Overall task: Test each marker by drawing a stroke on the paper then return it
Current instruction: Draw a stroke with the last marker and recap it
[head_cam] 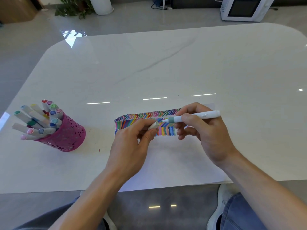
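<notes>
A white sheet of paper [174, 165] lies at the table's near edge, its top strip filled with many coloured strokes [144, 117]. My right hand [204, 130] grips a white marker [197, 115] with a grey-green collar, held level, uncapped tip pointing left just above the strokes. My left hand [132, 143] pinches the marker's white cap [153, 125] between thumb and fingers, a short way left of the tip. A pink perforated pen holder [66, 135] at the left holds several capped markers [38, 120] leaning out to the left.
The white glossy table [166, 63] has rounded far corners. Beyond it on the floor stand a white microwave-like box [244, 9] and a potted plant [74, 7]. My knees and a white shoe [221, 206] show below the table's near edge.
</notes>
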